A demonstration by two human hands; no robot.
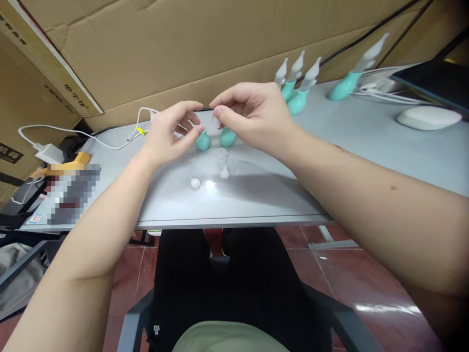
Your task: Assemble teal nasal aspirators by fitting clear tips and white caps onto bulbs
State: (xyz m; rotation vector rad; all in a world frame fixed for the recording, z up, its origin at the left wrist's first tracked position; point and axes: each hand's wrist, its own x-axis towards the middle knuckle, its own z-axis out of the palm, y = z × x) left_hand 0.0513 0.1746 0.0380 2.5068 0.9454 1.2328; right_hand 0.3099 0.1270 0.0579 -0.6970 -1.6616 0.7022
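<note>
My left hand (170, 131) is above the grey table with its fingers curved and apart, nothing visible in it. Close to its thumb stands a small teal rubber bulb (202, 141). My right hand (256, 113) has thumb and forefinger pinched together; a faint translucent bit shows below the fingertips, too small to name. Partly covered by that hand is a second teal bulb (227, 137). Nearer to me, a clear plastic cup-like piece (222, 156) and two white nozzle tips, one on the right (224, 172) and one on the left (195, 182), rest on the tabletop.
Several assembled teal bulb aspirators (298, 101) with white tips stand behind my right hand, and another (346, 87) leans farther right. A white mouse (428, 118) lies at the right. White cable (110, 145) and charger (49, 153) are at the left. Cardboard (176, 49) walls the back.
</note>
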